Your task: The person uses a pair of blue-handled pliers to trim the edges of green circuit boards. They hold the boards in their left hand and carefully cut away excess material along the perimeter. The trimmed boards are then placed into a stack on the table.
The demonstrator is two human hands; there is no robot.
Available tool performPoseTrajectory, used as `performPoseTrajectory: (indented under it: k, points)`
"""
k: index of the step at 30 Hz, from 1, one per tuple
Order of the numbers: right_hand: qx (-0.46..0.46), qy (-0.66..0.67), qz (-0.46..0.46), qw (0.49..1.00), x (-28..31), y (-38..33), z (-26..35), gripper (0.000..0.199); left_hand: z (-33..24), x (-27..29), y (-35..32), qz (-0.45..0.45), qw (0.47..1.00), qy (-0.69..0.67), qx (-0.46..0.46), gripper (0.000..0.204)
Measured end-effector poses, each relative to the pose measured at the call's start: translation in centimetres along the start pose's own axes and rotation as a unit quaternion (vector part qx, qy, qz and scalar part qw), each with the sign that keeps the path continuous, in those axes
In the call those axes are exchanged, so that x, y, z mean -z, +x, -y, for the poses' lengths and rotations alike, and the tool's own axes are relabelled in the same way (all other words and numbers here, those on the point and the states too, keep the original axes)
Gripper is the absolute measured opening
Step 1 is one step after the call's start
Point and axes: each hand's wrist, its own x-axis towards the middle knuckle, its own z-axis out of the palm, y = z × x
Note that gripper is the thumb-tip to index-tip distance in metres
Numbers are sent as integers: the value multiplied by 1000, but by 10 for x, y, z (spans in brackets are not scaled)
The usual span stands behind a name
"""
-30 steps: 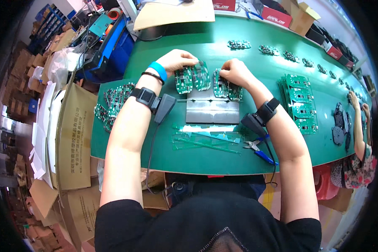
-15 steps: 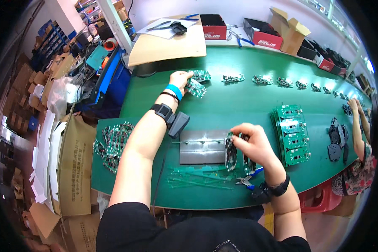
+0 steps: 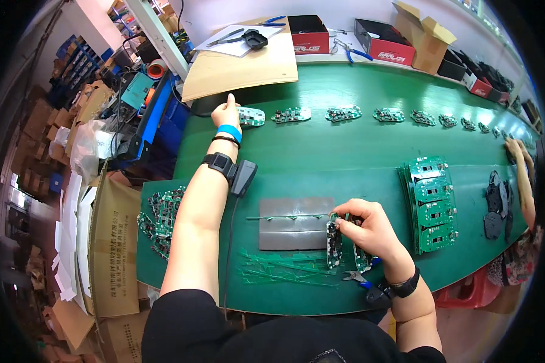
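Note:
At the left end of a row of circuit boards, my left hand (image 3: 226,115) is closed on the edge of a green circuit board (image 3: 252,117), its thumb pointing up. My right hand (image 3: 370,227) pinches a populated circuit board (image 3: 334,245), which hangs upright at the right edge of a grey metal plate (image 3: 293,241). Another circuit board (image 3: 362,260) is partly hidden under that hand, and whether it is held too I cannot tell. Across the plate lies a thin green strip (image 3: 284,217). Blue-handled nippers (image 3: 356,277) rest by my right wrist.
Loose green strips (image 3: 278,268) lie in front of the plate. Stacked board panels (image 3: 433,206) stand to the right, near black plastic parts (image 3: 495,206). A heap of boards (image 3: 160,221) sits left. Cardboard (image 3: 242,75) overhangs the back edge. Another person's hands (image 3: 518,151) are far right.
My left hand has moved left with its board, which has gone from tilted to lined up with the row's left end. My right hand still pinches its board. The whole view has shifted slightly.

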Motion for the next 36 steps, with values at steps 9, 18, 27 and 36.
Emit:
performPoseTrajectory:
  k: [9,18,27,36]
  points:
    - [-11,28,-65,997,0,1,-4,16,-24,13,-20,15,823,350,-447,27]
    - [43,109,-151,982,-11,3,-9,15,-132,31,-244,738,662,113,-63,65]
    - [100,-126,-122,979,5,-1,-5,13,-88,84,-25,224,965,135,-9,37]
    - [53,-290,-61,954,0,-5,-3,32,0,103,45,4,973,218,75,54]
